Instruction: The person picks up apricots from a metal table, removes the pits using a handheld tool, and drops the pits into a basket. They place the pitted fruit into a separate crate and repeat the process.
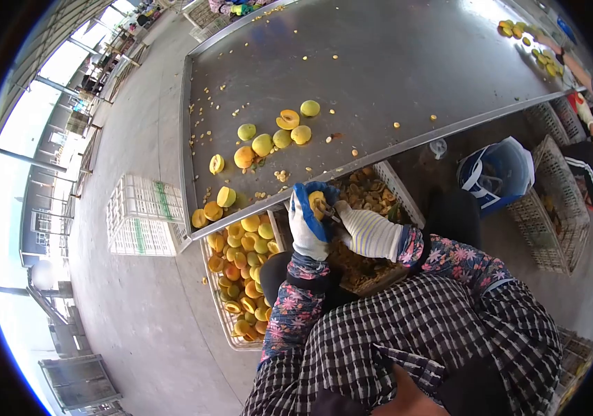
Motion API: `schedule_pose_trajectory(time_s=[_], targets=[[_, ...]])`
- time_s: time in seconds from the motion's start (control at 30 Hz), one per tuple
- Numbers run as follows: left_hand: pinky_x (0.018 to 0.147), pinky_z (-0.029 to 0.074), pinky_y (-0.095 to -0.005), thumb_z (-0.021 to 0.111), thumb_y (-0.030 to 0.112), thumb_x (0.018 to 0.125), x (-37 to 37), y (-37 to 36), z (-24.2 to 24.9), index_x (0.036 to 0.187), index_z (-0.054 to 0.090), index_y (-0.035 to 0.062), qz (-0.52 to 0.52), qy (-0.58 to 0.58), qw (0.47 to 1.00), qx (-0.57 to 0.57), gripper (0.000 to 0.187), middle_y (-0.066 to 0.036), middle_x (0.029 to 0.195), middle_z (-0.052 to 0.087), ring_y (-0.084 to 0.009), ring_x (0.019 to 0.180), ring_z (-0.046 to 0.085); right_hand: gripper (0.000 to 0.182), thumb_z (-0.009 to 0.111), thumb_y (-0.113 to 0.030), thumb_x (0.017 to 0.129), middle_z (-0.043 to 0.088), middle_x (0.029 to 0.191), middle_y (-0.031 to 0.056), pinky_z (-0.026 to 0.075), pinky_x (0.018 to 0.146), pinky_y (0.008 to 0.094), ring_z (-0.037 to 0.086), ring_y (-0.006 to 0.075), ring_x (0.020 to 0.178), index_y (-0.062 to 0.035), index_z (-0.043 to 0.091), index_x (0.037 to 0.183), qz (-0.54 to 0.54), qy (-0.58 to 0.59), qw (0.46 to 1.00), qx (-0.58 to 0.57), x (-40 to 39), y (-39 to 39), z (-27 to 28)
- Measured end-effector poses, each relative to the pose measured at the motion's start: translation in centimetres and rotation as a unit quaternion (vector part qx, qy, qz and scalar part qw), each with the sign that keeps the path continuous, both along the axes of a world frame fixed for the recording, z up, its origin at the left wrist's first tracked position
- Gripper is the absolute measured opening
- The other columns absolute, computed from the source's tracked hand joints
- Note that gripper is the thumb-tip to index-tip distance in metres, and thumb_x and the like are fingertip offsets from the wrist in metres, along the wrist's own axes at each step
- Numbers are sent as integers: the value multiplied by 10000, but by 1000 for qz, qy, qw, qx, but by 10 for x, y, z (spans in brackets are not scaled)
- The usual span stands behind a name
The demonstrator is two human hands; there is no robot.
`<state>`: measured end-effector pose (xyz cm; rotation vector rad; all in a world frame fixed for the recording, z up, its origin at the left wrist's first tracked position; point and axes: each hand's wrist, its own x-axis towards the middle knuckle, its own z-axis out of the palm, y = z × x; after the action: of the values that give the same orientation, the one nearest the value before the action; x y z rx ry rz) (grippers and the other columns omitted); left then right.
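My left hand, in a white glove with a blue palm, is closed around a yellow peach half at the near edge of the metal table. Close beside it, my right hand, in a striped glove, grips a small metal tool whose tip meets the fruit; its exact kind is hard to make out. Whole peaches and cut ones lie on the tabletop ahead. Below my left hand, a crate is full of peach halves. Under both hands stands another crate of brownish-yellow scraps.
The metal table has a raised rim and scattered small pits. To the left, a white crate stands on the concrete floor. A blue bucket and more crates are at right, where another person's arm reaches over peaches.
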<state>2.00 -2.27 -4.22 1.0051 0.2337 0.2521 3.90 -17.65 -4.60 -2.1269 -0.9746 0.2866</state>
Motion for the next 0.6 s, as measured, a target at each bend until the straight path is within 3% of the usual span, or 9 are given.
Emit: schedule_pose_trajectory(time_s=[0.07, 0.17, 0.27, 0.43, 0.6], targets=[[871, 536, -338, 382, 367, 1085, 1, 1, 2, 1026, 607, -8, -8, 28, 999, -36, 441, -115, 952, 667, -213, 894, 656, 385, 568, -175, 934, 645, 837, 255, 524, 649, 487, 658, 422, 764, 88, 464, 1195, -1, 22, 999, 46, -2, 2, -15], [877, 541, -379, 412, 417, 1070, 3, -1, -6, 1032, 607, -5, 10, -8, 1000, 22, 466, -115, 1005, 643, -236, 973, 638, 267, 510, -140, 973, 634, 917, 247, 534, 718, 436, 659, 375, 825, 59, 523, 1151, 26, 0, 992, 123, -8, 10, -27], [902, 539, -390, 438, 418, 1062, 3, -14, 3, 1053, 605, -10, 82, -32, 993, 82, 459, -119, 1010, 645, -233, 969, 636, 284, 541, -106, 957, 641, 948, 235, 534, 733, 428, 657, 382, 858, 57, 493, 1186, 35, 3, 997, 75, -9, 11, -16], [884, 528, -367, 427, 441, 1061, 3, -6, -4, 1044, 618, -16, 27, -6, 1000, -3, 496, -129, 993, 684, -227, 902, 654, 378, 612, -117, 926, 650, 940, 230, 532, 717, 419, 657, 399, 881, 68, 459, 1218, 7, 107, 993, -41, -2, -2, 21], [880, 532, -378, 444, 441, 1055, 3, -2, -9, 1010, 625, -9, 5, 9, 998, 64, 487, -126, 969, 684, -237, 910, 658, 327, 600, -130, 939, 640, 951, 222, 529, 745, 415, 647, 395, 886, 43, 481, 1190, 39, 87, 992, 85, -3, 4, -28]])
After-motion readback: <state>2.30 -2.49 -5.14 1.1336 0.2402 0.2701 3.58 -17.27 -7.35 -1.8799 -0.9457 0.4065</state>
